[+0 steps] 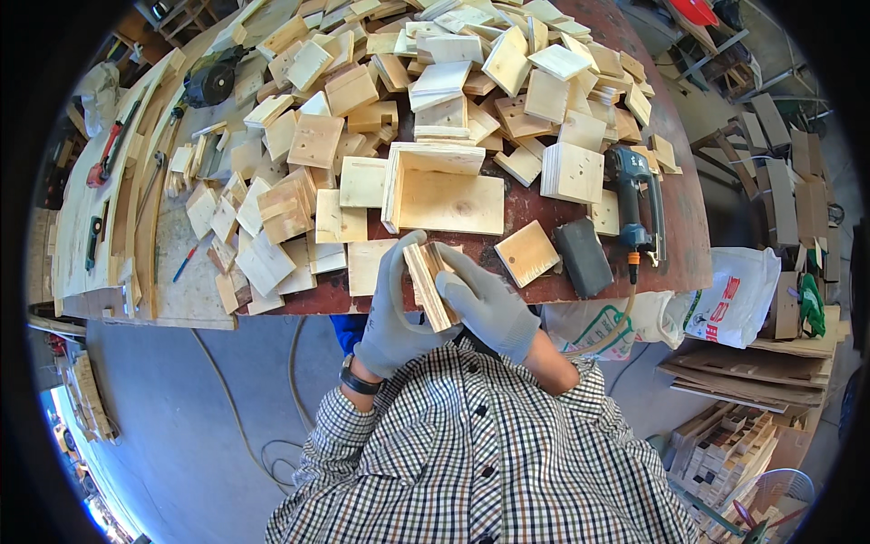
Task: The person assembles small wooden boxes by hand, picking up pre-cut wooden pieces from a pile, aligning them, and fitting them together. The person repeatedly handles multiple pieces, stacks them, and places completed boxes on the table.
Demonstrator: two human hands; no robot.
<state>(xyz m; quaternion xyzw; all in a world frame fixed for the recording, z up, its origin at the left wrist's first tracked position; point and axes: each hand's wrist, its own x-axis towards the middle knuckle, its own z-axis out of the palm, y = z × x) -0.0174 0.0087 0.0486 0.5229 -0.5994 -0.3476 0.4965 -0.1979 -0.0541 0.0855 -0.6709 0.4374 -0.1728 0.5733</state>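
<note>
Both my hands wear grey gloves and meet over the table's front edge, around a small stack of wooden blocks (429, 286). My left hand (391, 317) grips the stack from its left side. On the other side my right hand (487, 299) has its fingers wrapped over the blocks. Just beyond them stands an L-shaped pair of joined boards (450, 201). A single square block (526, 253) lies to the right of my right hand, beside a dark grey rectangular block (583, 257). Further right rests a pneumatic nail gun (634, 199) with an orange hose fitting.
A large heap of wooden blocks (435, 82) covers the back of the red table (675, 263). Long boards (136, 181), a red-handled tool (107, 154) and a black tape reel (211, 83) lie left. White bags (734, 295) hang near the right edge. Hoses (222, 394) trail across the floor.
</note>
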